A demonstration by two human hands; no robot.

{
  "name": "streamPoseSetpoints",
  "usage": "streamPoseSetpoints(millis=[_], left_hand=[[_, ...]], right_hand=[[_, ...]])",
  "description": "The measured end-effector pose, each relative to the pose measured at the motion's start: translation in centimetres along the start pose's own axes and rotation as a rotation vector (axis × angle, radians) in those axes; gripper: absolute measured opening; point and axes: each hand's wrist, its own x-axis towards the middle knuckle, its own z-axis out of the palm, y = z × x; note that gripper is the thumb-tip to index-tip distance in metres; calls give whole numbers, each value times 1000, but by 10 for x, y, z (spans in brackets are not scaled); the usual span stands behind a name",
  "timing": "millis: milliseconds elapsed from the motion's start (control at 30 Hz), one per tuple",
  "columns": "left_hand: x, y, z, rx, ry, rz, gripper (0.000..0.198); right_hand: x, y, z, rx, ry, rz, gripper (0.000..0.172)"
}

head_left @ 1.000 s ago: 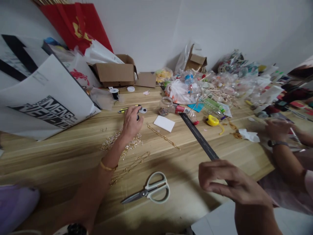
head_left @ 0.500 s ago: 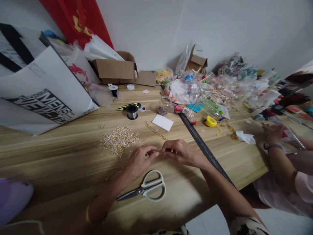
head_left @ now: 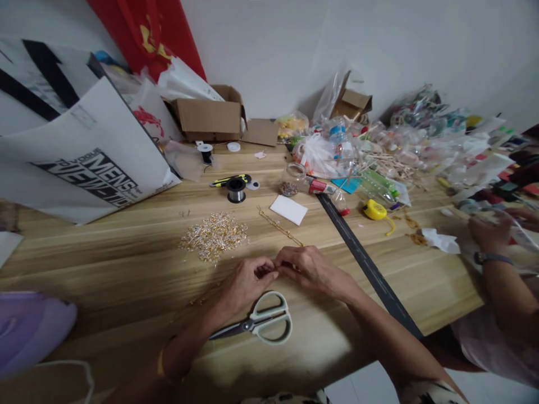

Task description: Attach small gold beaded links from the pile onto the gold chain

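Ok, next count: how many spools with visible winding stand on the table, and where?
2. The silver-wound spool stands in front of the yellow cutter; the dark-wound spool stands farther back, near the open cardboard box. More may be hidden in the clutter.

A craft workspace: a wooden table against a plain wall carries a heap of small glittering pieces beyond the left grip, a spool farther past it, scissors on the near side of both grips and a long black ruler beside the right grip. Beyond the right grip lie heaped plastic bottles and sticks; well to its right, a co-worker's hand is at the same table.
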Motion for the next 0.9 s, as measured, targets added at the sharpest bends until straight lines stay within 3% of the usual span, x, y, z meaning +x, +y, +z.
streamPoseSetpoints(millis=[433,633,767,900], left_hand=[[-4,3,-9,-27,40,75,15],[-2,13,-11,-69,42,68,16],[-1,9,-24,-6,116,81,16],[-1,-10,-42,22,220,52,16]], right_hand=[[0,-1,2,99,47,-41,8],[-6,-6,-9,3,76,-41,12],[-15,3,-28,-133,209,25,14],[-21,22,-39,-285,319,127,12]])
